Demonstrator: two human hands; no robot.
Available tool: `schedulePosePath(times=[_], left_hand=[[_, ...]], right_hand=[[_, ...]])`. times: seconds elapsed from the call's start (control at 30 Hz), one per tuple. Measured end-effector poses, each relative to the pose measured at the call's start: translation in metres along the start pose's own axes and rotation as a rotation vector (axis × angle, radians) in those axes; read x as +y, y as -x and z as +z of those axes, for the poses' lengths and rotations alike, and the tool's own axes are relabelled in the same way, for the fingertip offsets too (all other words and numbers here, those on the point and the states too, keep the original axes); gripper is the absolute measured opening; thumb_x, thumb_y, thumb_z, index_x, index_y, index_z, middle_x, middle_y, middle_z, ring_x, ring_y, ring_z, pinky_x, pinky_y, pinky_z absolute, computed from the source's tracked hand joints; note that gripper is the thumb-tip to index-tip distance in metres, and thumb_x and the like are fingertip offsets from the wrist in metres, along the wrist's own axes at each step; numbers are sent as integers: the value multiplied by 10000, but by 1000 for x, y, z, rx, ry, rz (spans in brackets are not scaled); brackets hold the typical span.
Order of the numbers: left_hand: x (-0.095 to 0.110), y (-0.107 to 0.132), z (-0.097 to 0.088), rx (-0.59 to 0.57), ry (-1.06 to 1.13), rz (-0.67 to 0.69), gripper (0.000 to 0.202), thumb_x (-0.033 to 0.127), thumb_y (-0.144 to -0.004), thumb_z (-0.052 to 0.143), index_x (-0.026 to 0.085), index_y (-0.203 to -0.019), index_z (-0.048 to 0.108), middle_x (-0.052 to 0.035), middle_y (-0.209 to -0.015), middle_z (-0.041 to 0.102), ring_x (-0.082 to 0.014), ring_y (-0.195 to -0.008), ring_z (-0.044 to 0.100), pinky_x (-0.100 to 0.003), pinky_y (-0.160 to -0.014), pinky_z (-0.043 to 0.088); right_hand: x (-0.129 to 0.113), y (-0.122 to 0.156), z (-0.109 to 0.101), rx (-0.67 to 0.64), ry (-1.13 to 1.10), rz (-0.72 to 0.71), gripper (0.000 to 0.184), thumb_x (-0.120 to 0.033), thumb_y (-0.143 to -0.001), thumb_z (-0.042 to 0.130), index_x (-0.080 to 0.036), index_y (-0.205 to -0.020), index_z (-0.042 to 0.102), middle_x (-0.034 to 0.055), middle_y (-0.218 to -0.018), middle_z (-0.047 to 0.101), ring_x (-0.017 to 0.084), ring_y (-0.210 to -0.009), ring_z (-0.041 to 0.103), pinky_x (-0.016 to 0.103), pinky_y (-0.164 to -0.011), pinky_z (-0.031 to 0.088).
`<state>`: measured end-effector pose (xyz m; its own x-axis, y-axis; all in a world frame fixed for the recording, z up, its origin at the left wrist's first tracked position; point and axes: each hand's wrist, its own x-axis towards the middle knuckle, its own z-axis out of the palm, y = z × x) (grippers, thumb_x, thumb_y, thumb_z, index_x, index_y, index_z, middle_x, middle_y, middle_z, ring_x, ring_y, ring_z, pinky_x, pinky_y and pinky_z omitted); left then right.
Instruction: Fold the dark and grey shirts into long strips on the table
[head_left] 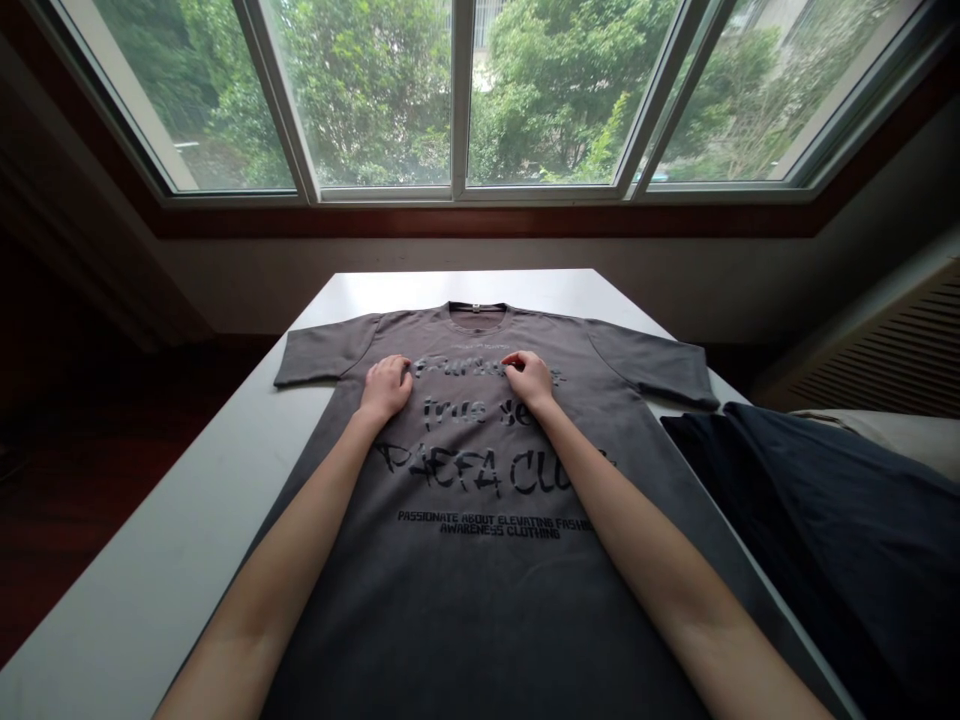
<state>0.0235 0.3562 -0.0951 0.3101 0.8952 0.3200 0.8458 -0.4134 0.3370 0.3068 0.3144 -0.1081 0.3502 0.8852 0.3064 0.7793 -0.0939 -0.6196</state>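
Note:
A dark grey short-sleeved T-shirt point(465, 620) lies spread out front side up, its collar at the far end and both sleeves out to the sides. Black lettering covers the chest. My left hand point(387, 385) rests on the upper chest, left of the top line of print, with its fingers slightly bent. On the right part of that line, my right hand point(529, 380) touches the fabric with curled fingers, a small gap showing between thumb and forefinger. No cloth is visibly bunched in either hand. My forearms cover parts of the shirt and some letters.
Beneath the shirt is a white table point(150, 570), narrowing toward the window point(457, 100). Dark navy cloth point(825, 520) lies along the right side, with a pale cloth point(892, 435) behind it. A slatted panel point(885, 340) stands at the far right.

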Motion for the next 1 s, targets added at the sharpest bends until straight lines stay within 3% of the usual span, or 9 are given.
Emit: schedulePosePath(times=[0.63,0.83,1.0], left_hand=[[0,0,-2,-29,-32,-6,347,219,-916,445,204,-1228,597,-82,-1346,584,-223,-1292,481,-382,-1121,334],[2,1,-3,-128,-64,21,424,419,-956,461,285,-1345,561,-79,-1482,467,-270,-1423,322,-492,-1162,251],[2,1,-3,-119,-92,77,410,456,-962,455,315,-1321,595,-69,-1482,467,-271,-1437,297,-485,-1152,274]], right_hand=[[-3,2,-3,-14,-25,7,221,-187,-779,535,-221,-899,718,11,-985,726,187,-955,624,274,-868,450],[-12,7,-2,-24,98,-78,252,-238,-815,577,-227,-1026,714,41,-1142,676,241,-1075,579,365,-956,411],[-17,11,-1,-73,154,-158,255,-256,-848,568,-236,-1057,711,52,-1196,643,254,-1115,550,389,-957,399]])
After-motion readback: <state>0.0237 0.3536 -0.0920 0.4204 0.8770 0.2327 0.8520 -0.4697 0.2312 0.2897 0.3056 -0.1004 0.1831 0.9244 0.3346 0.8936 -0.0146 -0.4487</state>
